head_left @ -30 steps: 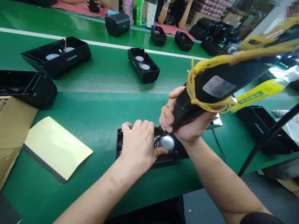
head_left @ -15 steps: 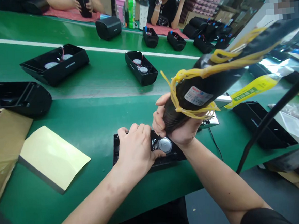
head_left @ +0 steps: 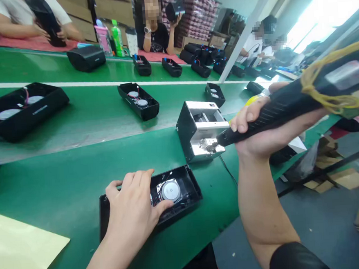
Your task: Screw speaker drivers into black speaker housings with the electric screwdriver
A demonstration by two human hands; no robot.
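Observation:
My left hand [head_left: 135, 205] is closed over a black speaker housing [head_left: 189, 183] on the green bench, with fingers at its far rim and the thumb near a round silver speaker driver [head_left: 171, 190]. The left part of the housing's inside is hidden under that hand. In my right hand [head_left: 259, 133] is a black electric screwdriver [head_left: 282, 107], tilted, with yellow bands tied round its body. Its nose reaches the front of a white and black screw feeder [head_left: 208, 126], by the small metal outlet. Whether the bit touches a screw, I cannot make out.
Another open housing [head_left: 138, 102] with two drivers lies farther back, and a larger one [head_left: 27, 112] is at left. Yellow paper [head_left: 24, 252] covers the near left corner. Across the bench, co-workers hold black speakers. A cable [head_left: 228, 170] runs from the feeder.
My right hand has carried the screwdriver from above the housing rightward to the screw feeder. The view has swung right, and my left hand stays on the housing.

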